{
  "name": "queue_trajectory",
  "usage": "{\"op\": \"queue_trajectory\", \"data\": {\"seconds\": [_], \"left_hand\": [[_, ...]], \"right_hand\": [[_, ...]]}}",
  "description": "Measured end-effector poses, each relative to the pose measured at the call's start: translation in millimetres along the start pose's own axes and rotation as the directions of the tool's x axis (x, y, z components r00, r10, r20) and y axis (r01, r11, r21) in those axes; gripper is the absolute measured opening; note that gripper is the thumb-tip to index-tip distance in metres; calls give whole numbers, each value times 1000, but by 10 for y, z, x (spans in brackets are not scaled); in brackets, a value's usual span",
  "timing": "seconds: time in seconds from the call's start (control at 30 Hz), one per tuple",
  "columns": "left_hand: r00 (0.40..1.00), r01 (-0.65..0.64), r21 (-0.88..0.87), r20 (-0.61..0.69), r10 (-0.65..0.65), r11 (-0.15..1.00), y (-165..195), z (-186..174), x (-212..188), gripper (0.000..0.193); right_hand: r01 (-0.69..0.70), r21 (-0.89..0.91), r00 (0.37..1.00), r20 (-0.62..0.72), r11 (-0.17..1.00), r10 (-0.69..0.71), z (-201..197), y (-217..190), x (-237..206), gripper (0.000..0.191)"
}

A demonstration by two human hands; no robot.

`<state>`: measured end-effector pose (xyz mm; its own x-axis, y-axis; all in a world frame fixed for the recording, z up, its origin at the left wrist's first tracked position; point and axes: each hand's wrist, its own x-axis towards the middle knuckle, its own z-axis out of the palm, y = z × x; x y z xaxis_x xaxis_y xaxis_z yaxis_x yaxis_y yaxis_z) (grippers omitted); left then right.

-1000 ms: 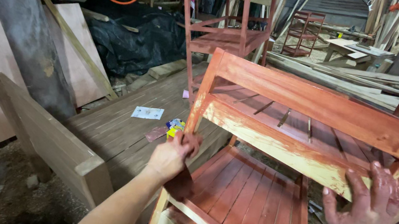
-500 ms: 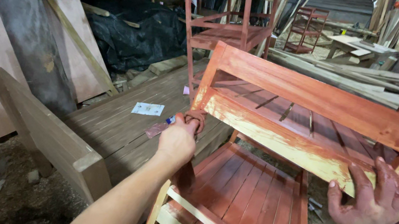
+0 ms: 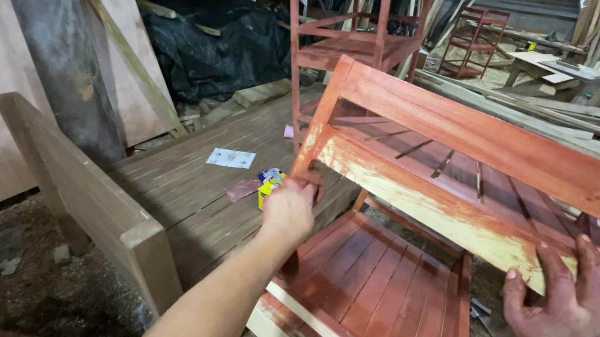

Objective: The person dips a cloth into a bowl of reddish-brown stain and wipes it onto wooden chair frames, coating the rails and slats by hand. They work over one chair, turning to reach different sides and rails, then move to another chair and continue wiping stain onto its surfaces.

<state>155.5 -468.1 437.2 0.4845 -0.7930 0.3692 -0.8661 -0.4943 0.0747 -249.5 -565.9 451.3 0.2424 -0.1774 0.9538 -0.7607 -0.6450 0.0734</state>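
A red-stained wooden slatted rack [image 3: 482, 150] with two shelves fills the right half of the head view, tilted toward me. My left hand [image 3: 290, 206] grips its near-left upright post just below the upper shelf. My right hand [image 3: 567, 307], stained red, clasps the pale front rail of the upper shelf at its right end. The lower slatted shelf [image 3: 383, 304] lies between my arms.
A wooden plank platform [image 3: 208, 186] to the left carries a paper sheet [image 3: 230, 158] and a small yellow packet [image 3: 268, 183]. An unpainted wooden piece [image 3: 85, 189] leans at near left beside a thick pillar [image 3: 48, 21]. More red racks [image 3: 355, 31] stand behind.
My left hand slid up the left post toward the upper shelf. The rack has come closer and tilted a bit more; my right hand keeps its hold on the front rail.
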Motion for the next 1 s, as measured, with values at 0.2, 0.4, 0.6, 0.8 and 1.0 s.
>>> {"op": "queue_trajectory", "data": {"seconds": [0.2, 0.4, 0.6, 0.8, 1.0], "left_hand": [[997, 1, -32, 78, 1, 999, -254, 346, -439, 28], [997, 16, -15, 69, -15, 1000, -154, 144, -93, 30], [999, 28, 8, -24, -28, 1000, 52, -204, 140, 29], [999, 52, -48, 13, -51, 997, -10, -312, -71, 32], [999, 36, -45, -34, -38, 998, 91, -232, 49, 27]], "right_hand": [[19, -6, 1000, -11, 1000, -19, 76, 33, 15, 39], [35, -49, 999, 5, 998, -35, 91, -25, 28, 43], [30, -13, 999, -10, 999, -31, 87, -67, 18, 42], [25, 8, 1000, -9, 1000, -25, 87, -54, 22, 41], [58, -63, 998, -2, 996, -58, 90, -3, -26, 44]]}}
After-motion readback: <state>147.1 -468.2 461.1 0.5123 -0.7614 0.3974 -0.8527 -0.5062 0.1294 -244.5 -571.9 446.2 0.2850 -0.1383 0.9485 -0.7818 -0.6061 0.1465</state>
